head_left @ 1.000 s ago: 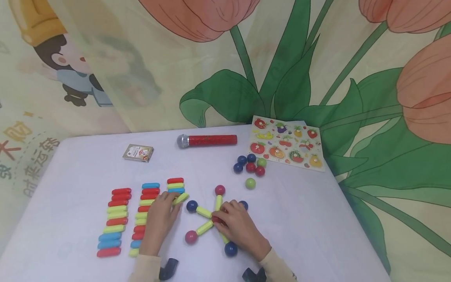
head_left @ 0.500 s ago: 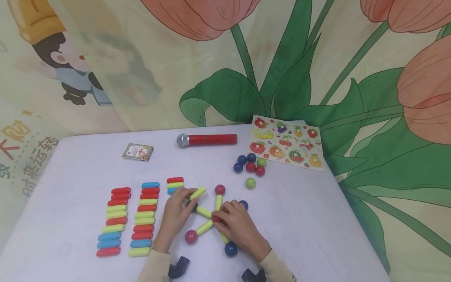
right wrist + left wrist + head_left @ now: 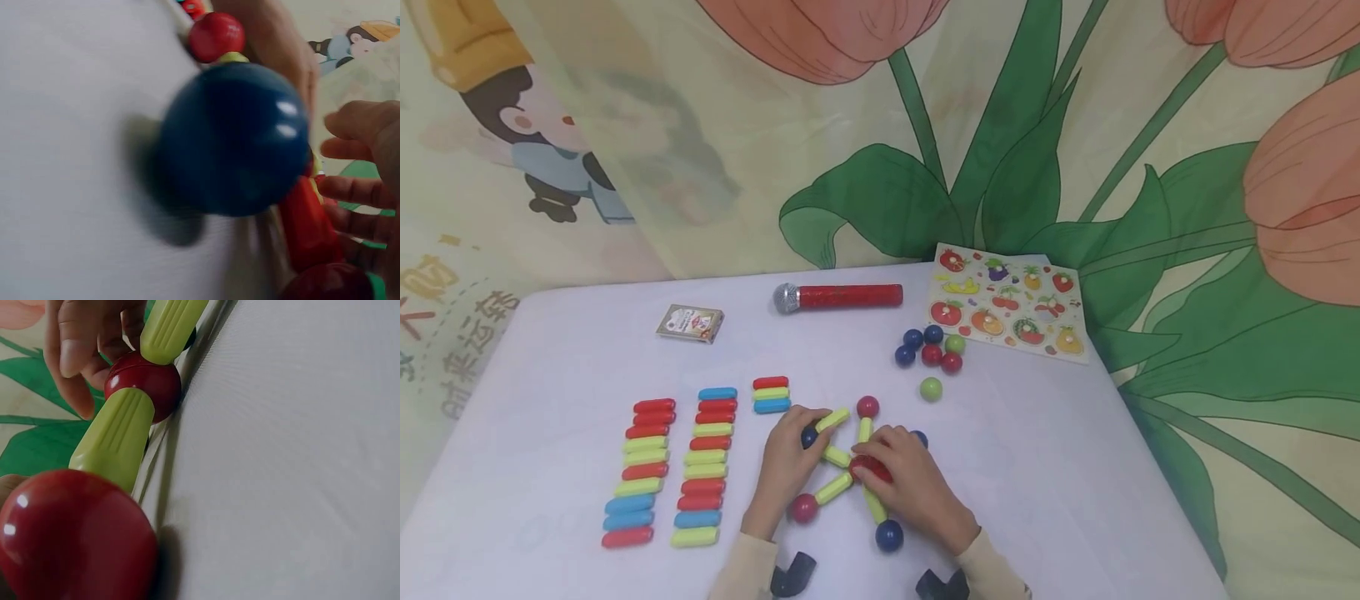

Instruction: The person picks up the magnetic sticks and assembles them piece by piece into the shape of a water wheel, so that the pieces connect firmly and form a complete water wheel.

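In the head view, a star of magnetic rods and balls lies on the white tabletop. My left hand (image 3: pixel 793 458) pinches a yellow-green rod (image 3: pixel 832 418) above the star's dark blue ball (image 3: pixel 808 437), which peeks out beside the fingers. My right hand (image 3: pixel 913 483) holds the red ball (image 3: pixel 856 468) at the star's centre; a red rod (image 3: pixel 306 225) runs under that hand to another red ball (image 3: pixel 328 284). Yellow-green arms lead out to a pink-red ball (image 3: pixel 805 507), another pink-red ball (image 3: pixel 868 407) and a blue ball (image 3: pixel 890 535). One more blue ball (image 3: pixel 921 438) is partly hidden behind the right hand.
Columns of coloured rods (image 3: pixel 705 457) line the left side, with a short stack (image 3: pixel 771 394) nearer the star. Loose balls (image 3: pixel 932 355) cluster by a fruit puzzle board (image 3: pixel 1007 304). A red microphone (image 3: pixel 850 296) and a small card box (image 3: pixel 690 323) lie farther back.
My left hand has carried the yellow-green rod rightward from the short stack to beside the star's dark blue ball. The right hand stays at the star's centre.
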A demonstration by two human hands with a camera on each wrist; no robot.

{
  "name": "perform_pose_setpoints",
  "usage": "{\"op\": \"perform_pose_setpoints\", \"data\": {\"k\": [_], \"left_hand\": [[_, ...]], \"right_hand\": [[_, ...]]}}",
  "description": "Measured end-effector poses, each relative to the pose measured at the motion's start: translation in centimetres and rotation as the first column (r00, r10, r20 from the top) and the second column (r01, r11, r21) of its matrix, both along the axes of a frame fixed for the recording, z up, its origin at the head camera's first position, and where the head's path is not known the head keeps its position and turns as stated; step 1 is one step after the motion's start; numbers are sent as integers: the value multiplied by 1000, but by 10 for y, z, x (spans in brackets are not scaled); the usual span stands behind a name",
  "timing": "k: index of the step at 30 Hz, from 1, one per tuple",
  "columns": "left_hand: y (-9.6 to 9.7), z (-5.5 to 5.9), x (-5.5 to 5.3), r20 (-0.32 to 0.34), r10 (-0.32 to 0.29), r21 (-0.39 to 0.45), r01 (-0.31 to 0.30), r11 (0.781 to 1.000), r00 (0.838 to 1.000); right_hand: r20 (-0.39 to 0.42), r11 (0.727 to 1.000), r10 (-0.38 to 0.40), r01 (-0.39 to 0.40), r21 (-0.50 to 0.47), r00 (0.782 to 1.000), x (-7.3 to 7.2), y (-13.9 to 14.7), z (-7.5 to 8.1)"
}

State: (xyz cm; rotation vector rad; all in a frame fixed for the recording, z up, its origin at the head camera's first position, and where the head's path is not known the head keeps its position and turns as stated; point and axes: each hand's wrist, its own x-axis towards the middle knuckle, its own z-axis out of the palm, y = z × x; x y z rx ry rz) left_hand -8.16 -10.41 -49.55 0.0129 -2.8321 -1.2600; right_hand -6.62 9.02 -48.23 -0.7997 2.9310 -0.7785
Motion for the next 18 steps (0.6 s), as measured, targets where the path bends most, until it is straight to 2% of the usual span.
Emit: {"op": "perform_pose_setpoints", "data": {"k": [4, 6, 8, 13, 18], "left_hand": [[-2, 0, 3, -3, 25, 18, -25, 1000, 1000], [-2, -1, 3, -6, 28, 21, -28, 999, 1000], [-3, -1, 3, -13, 27, 28, -26, 999, 1000], [-2, -3, 3, -15, 14, 19, -13, 1000, 1000], [-2, -3, 2, -12, 6, -5, -6, 1000, 1000]], "right_hand": [[3, 991, -112, 112, -78, 994, -9, -1, 6], [4, 985, -162, 161, -66, 987, -16, -3, 6], [46, 980, -193, 195, -45, 980, -22, -5, 4], [154, 981, -188, 192, -12, 970, -31, -11, -3], [140, 989, -140, 145, -27, 980, -33, -13, -5]]}}
